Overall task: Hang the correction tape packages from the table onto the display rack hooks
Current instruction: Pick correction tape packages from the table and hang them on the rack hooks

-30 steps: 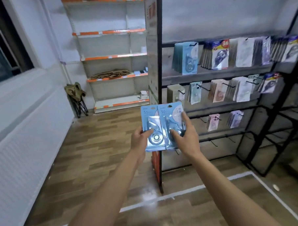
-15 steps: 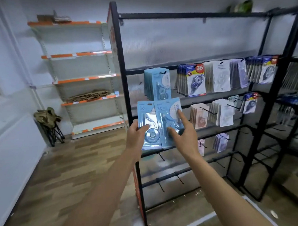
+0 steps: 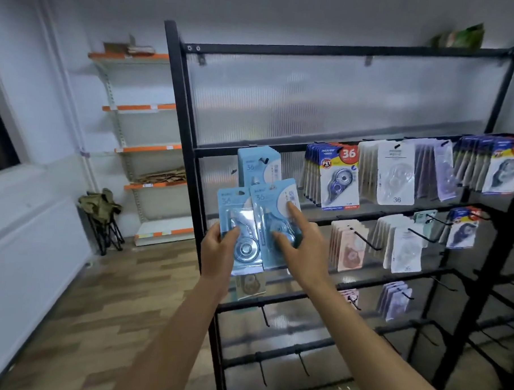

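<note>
Both hands have risen closer to the display rack. Left hand grips one light-blue package; right hand pinches another light-blue package, mid-frame

Left hand grips one blue pack, right hand grips a second pack, index finger straight. Both packs overlap, held up at rack, just below hung blue stack.
</note>
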